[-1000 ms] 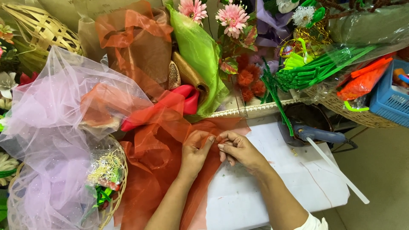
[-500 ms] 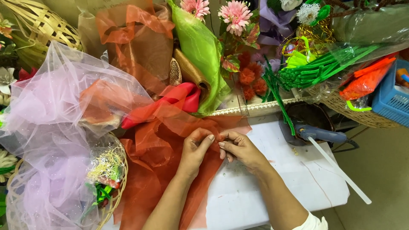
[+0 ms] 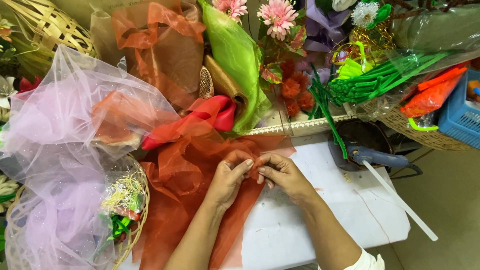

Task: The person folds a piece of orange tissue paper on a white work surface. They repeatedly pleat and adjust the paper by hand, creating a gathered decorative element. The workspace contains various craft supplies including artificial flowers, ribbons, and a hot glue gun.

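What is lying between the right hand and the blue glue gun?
Only bare white table between right hand and glue gun, in the head view.

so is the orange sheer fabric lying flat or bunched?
Bunched: the orange sheer fabric is gathered in folds where both hands, left and right, pinch it.

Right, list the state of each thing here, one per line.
Left hand: pinching the orange fabric.
Right hand: pinching the same fabric.
Orange fabric: crumpled, spread over the white table.
Glue gun: lying on the table, stick loaded.
Lilac netting: draped over a basket.
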